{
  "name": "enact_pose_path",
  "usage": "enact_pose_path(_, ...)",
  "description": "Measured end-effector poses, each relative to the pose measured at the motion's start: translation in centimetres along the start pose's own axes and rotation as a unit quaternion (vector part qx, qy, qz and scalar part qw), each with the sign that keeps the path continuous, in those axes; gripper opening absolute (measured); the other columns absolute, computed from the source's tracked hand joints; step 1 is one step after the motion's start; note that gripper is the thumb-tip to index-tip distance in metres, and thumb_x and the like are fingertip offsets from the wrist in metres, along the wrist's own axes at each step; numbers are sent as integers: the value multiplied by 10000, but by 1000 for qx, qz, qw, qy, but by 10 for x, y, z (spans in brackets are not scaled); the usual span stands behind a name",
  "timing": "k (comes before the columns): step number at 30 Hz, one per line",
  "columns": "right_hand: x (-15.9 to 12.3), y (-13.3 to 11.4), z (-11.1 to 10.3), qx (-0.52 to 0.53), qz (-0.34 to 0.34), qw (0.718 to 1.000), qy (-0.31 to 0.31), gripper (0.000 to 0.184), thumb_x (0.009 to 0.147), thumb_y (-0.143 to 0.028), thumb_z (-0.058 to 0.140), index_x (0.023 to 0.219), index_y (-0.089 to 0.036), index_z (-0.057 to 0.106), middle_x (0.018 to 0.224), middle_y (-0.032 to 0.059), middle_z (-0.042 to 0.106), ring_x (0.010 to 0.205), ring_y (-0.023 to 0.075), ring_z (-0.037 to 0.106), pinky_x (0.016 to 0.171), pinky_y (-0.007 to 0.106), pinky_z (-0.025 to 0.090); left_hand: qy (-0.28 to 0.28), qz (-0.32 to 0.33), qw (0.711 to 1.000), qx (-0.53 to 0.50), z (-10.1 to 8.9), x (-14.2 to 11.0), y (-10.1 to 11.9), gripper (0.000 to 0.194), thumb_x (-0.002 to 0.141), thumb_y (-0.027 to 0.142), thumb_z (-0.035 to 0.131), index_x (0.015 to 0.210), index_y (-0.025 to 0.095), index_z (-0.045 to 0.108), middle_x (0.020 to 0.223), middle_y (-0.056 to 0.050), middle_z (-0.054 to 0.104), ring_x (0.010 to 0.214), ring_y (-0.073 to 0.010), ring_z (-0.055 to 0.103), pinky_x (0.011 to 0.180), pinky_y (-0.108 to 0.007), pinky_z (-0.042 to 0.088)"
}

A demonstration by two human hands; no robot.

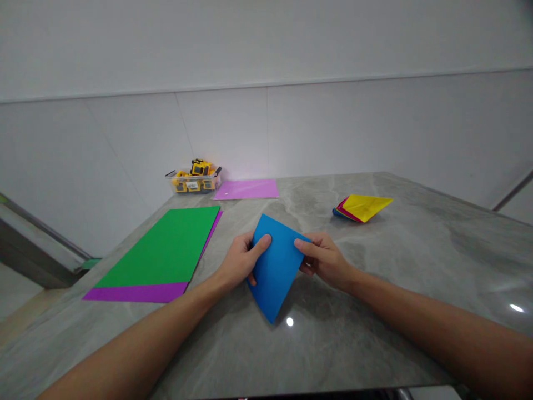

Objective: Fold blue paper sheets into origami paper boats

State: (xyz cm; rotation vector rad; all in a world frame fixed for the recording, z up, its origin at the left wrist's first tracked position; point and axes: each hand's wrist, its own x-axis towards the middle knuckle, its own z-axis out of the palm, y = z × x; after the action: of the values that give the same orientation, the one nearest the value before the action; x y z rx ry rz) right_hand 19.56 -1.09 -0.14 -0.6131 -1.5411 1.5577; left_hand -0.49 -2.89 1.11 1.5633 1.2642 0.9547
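From the right hand point(322, 256), the bench point(437, 244) is free up to the folded papers point(364, 208); at back left, the bin point(192, 185) blocks passage.

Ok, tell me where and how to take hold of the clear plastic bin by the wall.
Probably grip the clear plastic bin at its two ends, by the black end pieces, coming in from left and right together. Yellow toys pile above its rim, so grabbing from overhead looks awkward.
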Motion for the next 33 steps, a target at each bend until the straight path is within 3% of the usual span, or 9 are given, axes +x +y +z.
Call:
enact_pose_path(2, 0, -1, 0, -3, 10, 1000, -13, 421, 797, -506, 619, 588, -154, 519, 468, -37, 462, 366, 66, 410, 363, 204, 260, 7, 29, 997, 67, 0, -1, -1, 596, 786, 655, 541, 1113, 157, 539, 819, -44, 624, 582, -199, 638, 422, -310, 532)
enact_pose_path(4, 0, -2, -1, -15, 15, 1000, 3, 427, 794, -513, 613, 582, -152, 532, 444, -22, 493, 358, 76, 432, 360, 205, 273, 40, 87, 984, 149, 0, -2, -2, 777, 726, 628, 640, 1312, 170, 419, 1117, -126, 612, 924, -294, 649, 722, -435, 573)
enact_pose_path(6, 1, -3, -1, -27, 18, 999, 35, 436, 785, -525, 615, 574, -152, 535, 424, -9, 515, 354, 87, 455, 358, 205, 287, 58, 135, 965, 219, 1, -2, -3, 1002, 649, 611, 719, 1432, 170, 275, 1345, -180, 476, 1191, -357, 511, 966, -518, 451)
enact_pose_path(8, 2, -3, 0, -34, 22, 998, 55, 437, 773, -536, 624, 582, -152, 541, 419, -1, 533, 357, 97, 478, 360, 205, 302, 43, 153, 951, 264, 1, -2, -3, 1153, 597, 622, 747, 1486, 175, 165, 1420, -196, 380, 1270, -376, 427, 1026, -540, 384)
enact_pose_path(12, 2, 0, 4, -46, 28, 998, 35, 442, 781, -557, 609, 623, -146, 571, 475, 29, 598, 402, 115, 536, 377, 207, 335, 7, 151, 936, 318, -2, -2, -2, 1166, 595, 623, 734, 1506, 202, 142, 1375, -173, 423, 1203, -363, 483, 974, -527, 430)
enact_pose_path(17, -2, 0, 7, -117, -4, 993, 3, 500, 823, -590, 553, 614, -138, 606, 504, 36, 617, 411, 95, 504, 410, 212, 361, -33, 167, 921, 350, -5, 1, -3, 972, 635, 554, 724, 1442, 178, 335, 1317, -155, 529, 1160, -353, 533, 996, -518, 406)
enact_pose_path(22, -6, -2, 10, -151, -37, 988, 3, 503, 854, -597, 521, 650, -145, 603, 523, 30, 619, 436, 96, 502, 433, 216, 372, -51, 195, 938, 280, -2, 0, -3, 789, 665, 417, 726, 1359, 178, 438, 1296, -121, 575, 1133, -299, 571, 971, -434, 446)
enact_pose_path(29, -6, -1, 11, -205, -59, 977, 1, 541, 895, -582, 472, 607, -145, 607, 535, 36, 626, 452, 95, 511, 453, 217, 386, -54, 150, 953, 258, 2, -5, 2, 417, 690, 380, 702, 1023, 172, 562, 840, -28, 676, 737, -205, 645, 642, -305, 493)
enact_pose_path(33, -6, -1, 11, -242, -91, 966, -6, 586, 923, -565, 432, 556, -143, 606, 534, 39, 627, 458, 91, 518, 470, 214, 404, -57, 143, 957, 246, 2, -6, 5, 340, 675, 346, 698, 929, 177, 548, 756, 0, 645, 651, -168, 615, 579, -269, 458)
